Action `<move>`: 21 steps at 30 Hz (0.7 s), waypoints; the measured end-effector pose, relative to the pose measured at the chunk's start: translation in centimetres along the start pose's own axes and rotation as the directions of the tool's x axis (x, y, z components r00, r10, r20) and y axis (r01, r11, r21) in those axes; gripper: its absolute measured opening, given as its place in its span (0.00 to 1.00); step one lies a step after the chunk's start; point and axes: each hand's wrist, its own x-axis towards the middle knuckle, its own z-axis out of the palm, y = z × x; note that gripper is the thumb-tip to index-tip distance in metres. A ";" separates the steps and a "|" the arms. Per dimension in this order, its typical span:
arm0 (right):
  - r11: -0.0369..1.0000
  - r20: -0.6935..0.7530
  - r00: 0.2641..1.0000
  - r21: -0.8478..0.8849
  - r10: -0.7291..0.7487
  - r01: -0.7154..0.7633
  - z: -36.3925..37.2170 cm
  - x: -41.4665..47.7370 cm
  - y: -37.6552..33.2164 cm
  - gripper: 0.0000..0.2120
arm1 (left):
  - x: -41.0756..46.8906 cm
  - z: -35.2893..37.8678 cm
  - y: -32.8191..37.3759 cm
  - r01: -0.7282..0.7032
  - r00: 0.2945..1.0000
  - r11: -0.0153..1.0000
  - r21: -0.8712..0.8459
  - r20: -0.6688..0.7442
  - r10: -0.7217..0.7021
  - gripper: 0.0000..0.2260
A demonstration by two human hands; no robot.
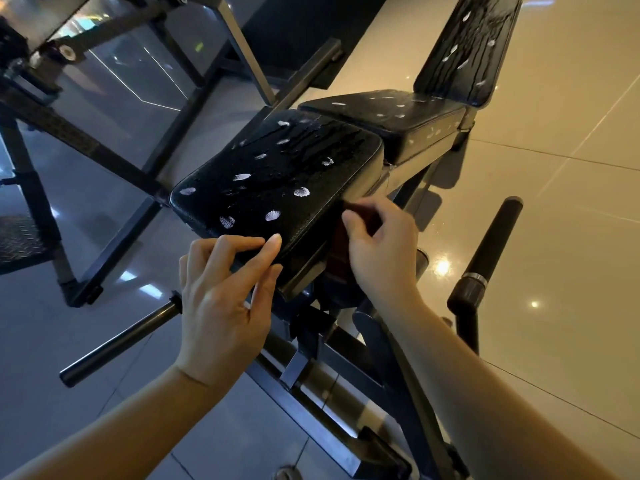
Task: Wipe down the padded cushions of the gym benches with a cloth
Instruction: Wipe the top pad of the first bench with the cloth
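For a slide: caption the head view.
Foam-dotted front cushion of a gym bench, left hand resting on its near edge, right hand pinching a dark red cloth at its side.

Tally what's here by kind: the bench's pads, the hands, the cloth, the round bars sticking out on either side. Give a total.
Black pads: 3
Hands: 2
Dark red cloth: 1
Round bars: 2
Total: 8
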 end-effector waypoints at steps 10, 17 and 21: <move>0.986 -0.164 0.974 0.072 0.157 -0.147 -0.1 4.4 0.6 0.08 | 0.0 0.1 0.0 0.000 1.000 1.000 -0.006 -0.005 0.000 0.13; 0.989 -0.149 0.978 0.037 0.149 -0.145 -1.0 5.8 1.1 0.07 | 0.0 0.1 0.1 -0.006 1.000 1.000 0.001 -0.002 0.006 0.13; 0.985 -0.215 0.965 -0.060 0.147 -0.163 -1.1 6.4 0.7 0.10 | 0.0 0.1 0.1 -0.003 1.000 1.000 0.004 0.021 0.003 0.14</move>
